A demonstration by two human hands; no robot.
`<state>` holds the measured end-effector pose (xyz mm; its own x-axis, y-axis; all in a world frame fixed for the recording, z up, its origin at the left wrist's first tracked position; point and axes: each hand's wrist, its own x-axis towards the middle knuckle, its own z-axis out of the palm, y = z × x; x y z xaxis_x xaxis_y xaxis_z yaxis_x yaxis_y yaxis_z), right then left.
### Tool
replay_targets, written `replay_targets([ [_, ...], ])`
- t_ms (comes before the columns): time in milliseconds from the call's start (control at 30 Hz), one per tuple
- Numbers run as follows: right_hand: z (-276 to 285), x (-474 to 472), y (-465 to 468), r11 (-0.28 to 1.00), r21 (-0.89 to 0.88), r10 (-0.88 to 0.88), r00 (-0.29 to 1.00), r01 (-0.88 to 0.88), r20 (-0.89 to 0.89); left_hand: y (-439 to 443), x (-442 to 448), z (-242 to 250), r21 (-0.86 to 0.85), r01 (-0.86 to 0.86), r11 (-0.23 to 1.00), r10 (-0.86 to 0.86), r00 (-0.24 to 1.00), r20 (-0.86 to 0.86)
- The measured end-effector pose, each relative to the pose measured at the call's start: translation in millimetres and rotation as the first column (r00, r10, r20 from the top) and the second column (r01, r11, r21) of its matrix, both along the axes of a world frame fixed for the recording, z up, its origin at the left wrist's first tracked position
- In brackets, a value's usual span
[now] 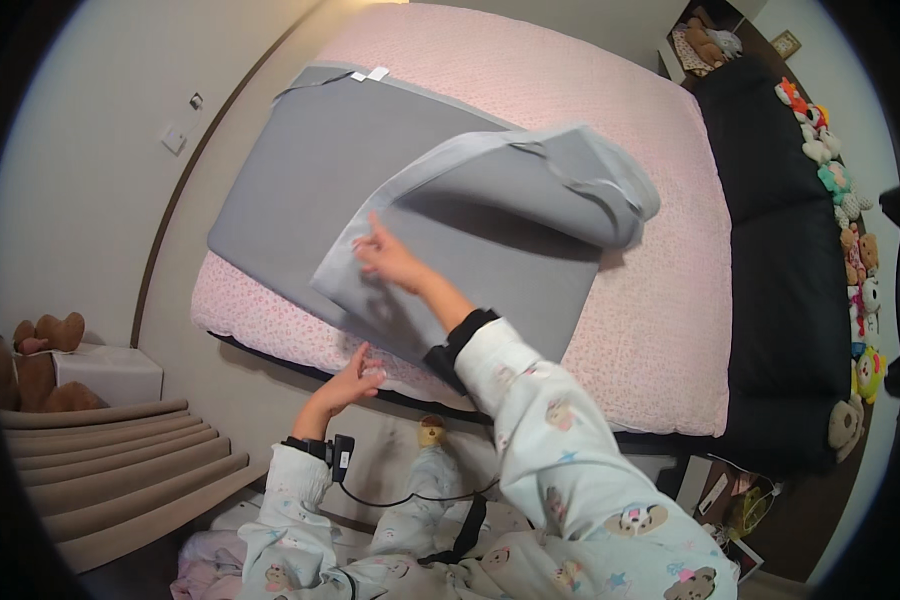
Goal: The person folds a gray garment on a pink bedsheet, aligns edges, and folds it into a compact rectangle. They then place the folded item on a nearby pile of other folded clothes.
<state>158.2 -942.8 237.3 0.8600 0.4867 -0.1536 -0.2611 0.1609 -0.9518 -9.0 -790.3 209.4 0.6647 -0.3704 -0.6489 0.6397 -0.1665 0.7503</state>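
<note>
A grey fabric mat or pad (270,180) lies across a bed with a pink patterned cover (660,322). Its right part is folded over towards the left, with the pale edge curling up and a strap hanging loose near the bend. My right hand (390,259) is over the folded layer near its pale border, fingers spread; whether it touches the cloth I cannot tell. Beside the near edge of the bed is my left hand (352,384), fingers apart and holding nothing. White tags (370,75) show at the mat's far edge.
A black padded headboard (772,262) stands to the right, with a row of plush toys (836,180) behind it. At the left are a wall outlet (174,139), a white box (112,375), brown plush toys (52,367) and a beige pleated panel (120,465). A cable (397,504) runs between my wrists.
</note>
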Motion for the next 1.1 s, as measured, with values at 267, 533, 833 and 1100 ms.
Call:
replay_targets([
  [267,-121.3,-95.5,-129.7,0.767,-0.631,-0.041,0.972,-0.116,-0.229,49.8,34.8,-81.3,0.477,0.053,0.877,0.078,0.965,-0.251],
  [533,-202.7,-210.3,-269.0,0.179,-0.973,-0.426,0.881,-0.142,-0.207,86.4,107.8,-189.3,0.783,-0.057,0.619,-0.018,0.996,0.088],
  [833,-250.9,-241.2,-190.3,0.014,-0.986,-0.399,0.903,-0.166,-0.158,114.3,182.3,-294.1,0.807,-0.464,0.365,0.127,0.884,0.451],
  [1100,-142.9,-180.4,-210.9,-0.073,-0.892,-0.543,0.733,0.446,0.41,51.5,277.8,-109.9,-0.028,-0.323,0.946,0.311,0.93,-0.196],
])
